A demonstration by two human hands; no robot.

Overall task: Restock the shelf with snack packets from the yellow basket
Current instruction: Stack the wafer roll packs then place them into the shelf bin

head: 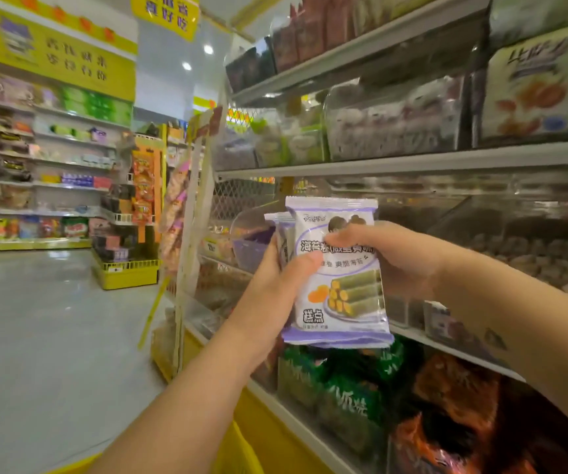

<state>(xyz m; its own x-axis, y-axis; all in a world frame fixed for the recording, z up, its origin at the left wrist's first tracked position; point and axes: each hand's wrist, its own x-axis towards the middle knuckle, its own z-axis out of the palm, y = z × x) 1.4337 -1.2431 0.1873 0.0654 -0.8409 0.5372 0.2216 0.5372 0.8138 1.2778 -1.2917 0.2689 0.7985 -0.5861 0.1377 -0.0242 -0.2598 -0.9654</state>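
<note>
- The floor (36, 336) is the broadest thing in view, a pale, shiny aisle lying open on the left from the foot of the near shelf to the back wall.
- The shelf (412, 162) fills the right side, and its grey front edges run in slanted tiers.
- Clear bins (395, 121) sit along the tiers, with their fronts close to those edges.
- The far shelves (36, 159) line the back left, well apart from the hands.
- A yellow stand (125, 271) sits on the floor at the aisle's far end, just beside the near shelf's corner.
- A corner of the yellow basket (241, 453) shows at the bottom edge, under the left forearm and close against the shelf's base.
- Green bags (344, 381) and orange bags (453, 395) fill the low tier.
- The snack packets (337, 289), a small white and purple stack, are held upright in the air in front of the middle tier, and their bottom edge is above the green bags.
- The left hand (275, 278) grasps the stack, with the thumb across the front and the fingers hidden behind.
- The right hand (388, 254) grasps the front packet, with its fingers curled over the right edge.
</note>
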